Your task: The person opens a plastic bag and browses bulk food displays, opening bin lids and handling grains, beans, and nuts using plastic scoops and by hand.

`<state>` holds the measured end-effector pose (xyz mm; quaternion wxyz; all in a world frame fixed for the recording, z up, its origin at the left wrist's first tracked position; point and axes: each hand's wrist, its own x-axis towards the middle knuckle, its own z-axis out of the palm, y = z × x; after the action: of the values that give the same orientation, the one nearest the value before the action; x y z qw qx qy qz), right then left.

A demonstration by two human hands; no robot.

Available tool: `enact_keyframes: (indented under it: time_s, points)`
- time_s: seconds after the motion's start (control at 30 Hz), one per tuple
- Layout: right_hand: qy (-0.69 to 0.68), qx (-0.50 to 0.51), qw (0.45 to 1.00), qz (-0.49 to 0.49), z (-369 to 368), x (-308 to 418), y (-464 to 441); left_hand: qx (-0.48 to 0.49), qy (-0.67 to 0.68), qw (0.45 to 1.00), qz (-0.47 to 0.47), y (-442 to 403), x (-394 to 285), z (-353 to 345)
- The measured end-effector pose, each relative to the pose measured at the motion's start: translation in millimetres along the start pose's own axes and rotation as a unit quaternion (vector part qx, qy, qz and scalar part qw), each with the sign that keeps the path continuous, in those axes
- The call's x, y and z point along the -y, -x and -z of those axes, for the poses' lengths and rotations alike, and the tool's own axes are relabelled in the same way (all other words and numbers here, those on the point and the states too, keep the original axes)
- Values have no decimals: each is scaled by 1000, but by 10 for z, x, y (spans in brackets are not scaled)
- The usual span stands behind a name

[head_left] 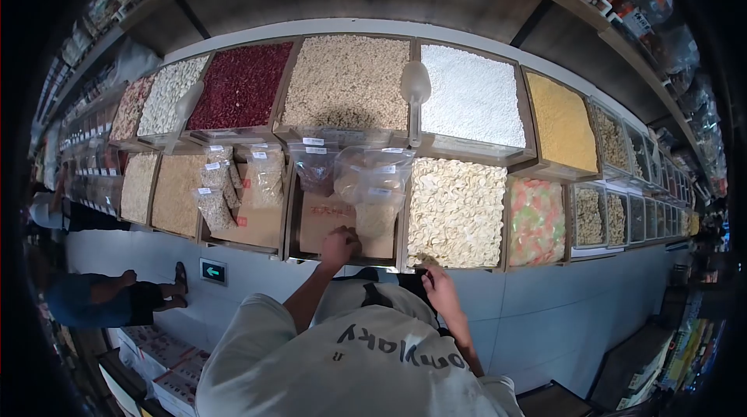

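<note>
Clear plastic bags (377,219) over flat brown cardboard (317,234); pale curled flakes (457,211) alongside.

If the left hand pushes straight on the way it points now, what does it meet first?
Most likely the clear bag with pale contents, ahead and slightly right of the left hand, over the brown cardboard. Depth is unclear; it may graze the cardboard first.

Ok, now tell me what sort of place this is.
It looks like a grocery or dry-goods shop: rows of bins hold loose foods, some resembling grains and beans, a scoop rests among them, and labelled plastic bags lie in the nearer row.
</note>
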<state>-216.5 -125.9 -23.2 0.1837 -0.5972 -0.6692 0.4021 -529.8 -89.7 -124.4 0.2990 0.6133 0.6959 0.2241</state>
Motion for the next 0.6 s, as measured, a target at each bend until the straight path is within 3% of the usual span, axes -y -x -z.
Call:
enact_keyframes:
  time_s: [0.37, 0.6]
  points:
    - [40, 20, 998, 38, 27, 153, -108, -16, -21, 999, -36, -88, -98, -114]
    - [24, 28, 999, 13, 36, -1, 13, -17, -31, 999, -4, -117, 22, -289]
